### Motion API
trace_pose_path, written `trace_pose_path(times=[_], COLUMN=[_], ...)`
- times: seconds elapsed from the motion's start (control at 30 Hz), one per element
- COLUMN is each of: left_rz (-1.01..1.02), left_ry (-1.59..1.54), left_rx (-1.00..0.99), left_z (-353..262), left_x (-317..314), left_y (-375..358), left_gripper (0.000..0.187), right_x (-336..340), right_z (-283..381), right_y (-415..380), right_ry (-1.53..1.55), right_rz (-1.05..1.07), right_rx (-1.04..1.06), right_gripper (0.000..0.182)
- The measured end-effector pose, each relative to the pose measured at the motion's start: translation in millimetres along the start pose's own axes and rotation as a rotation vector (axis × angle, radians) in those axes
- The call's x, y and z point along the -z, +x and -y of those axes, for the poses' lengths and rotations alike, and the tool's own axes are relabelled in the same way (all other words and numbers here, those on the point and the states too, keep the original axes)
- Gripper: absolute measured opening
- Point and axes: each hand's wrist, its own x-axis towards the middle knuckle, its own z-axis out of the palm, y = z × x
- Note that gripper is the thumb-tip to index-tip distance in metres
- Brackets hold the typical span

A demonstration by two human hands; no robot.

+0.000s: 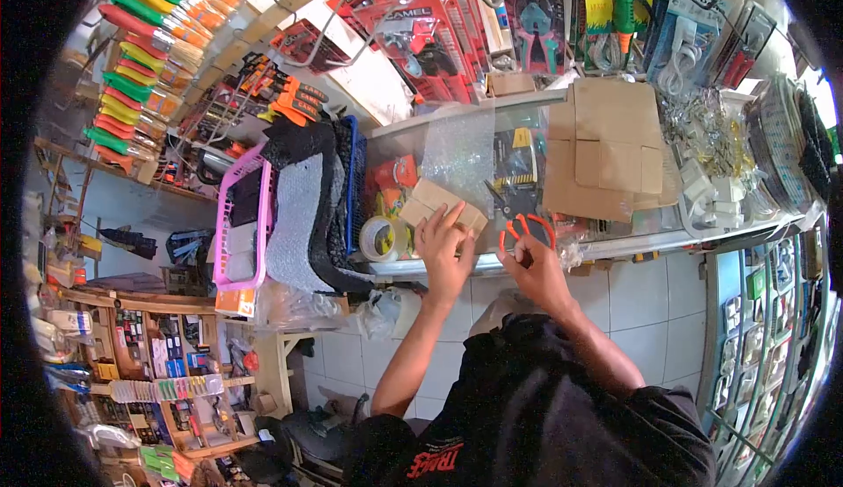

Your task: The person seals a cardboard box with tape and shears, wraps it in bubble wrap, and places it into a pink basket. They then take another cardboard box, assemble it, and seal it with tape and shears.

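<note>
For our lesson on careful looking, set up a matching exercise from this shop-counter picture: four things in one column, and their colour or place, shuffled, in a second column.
Things
1. Scissors
2. Small cardboard box
3. Roll of tape
4. Plastic basket

Colour or place
A. Pink, standing left of the counter
B. Under the left hand
C. Orange handles, at the right hand
D. On the counter's edge, just left of the left hand

Pairs: 1-C, 2-B, 3-D, 4-A
</note>
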Motion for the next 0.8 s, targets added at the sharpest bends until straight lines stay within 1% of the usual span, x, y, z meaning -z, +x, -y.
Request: trace_pose_path(times=[0.17,0.27,0.37,0.47,0.57,0.67,0.77,0.8], left_rz=[-0.059,-0.059,-0.031,-0.025,-0.013,0.014,-0.02,-0.019], left_ry=[-0.08,-0.025,0.016,0.003,0.008,-0.002,-0.019,0.014], left_rx=[0.047,0.018,-0.006,0.039,0.04,0.013,-0.019,-0.034], left_z=[-8,3,3,-4,-7,-6,0,3], left_x=[-1,-9,-8,-4,0,6,4,3], left_y=[1,-6,-5,-2,1,6,5,3], left_gripper=[0.022,0.023,0.021,0.021,0.022,0.024,0.026,0.026], right_x=[1,-3,-5,-11,-12,-4,4,5], right_z=[10,5,5,-6,-9,-4,0,0], right_y=[4,11,17,21,20,16,13,11], right_ry=[0.063,0.088,0.171,0.12,0.143,0.176,0.172,0.184], right_rz=[-0.005,-0.005,0.034,0.03,0.028,0.058,0.057,0.046], right_rx=[0.018,0.044,-0.014,0.035,0.08,0.042,-0.043,-0.04], right_gripper=[0.032,0.03,0.029,0.028,0.027,0.026,0.025,0.025])
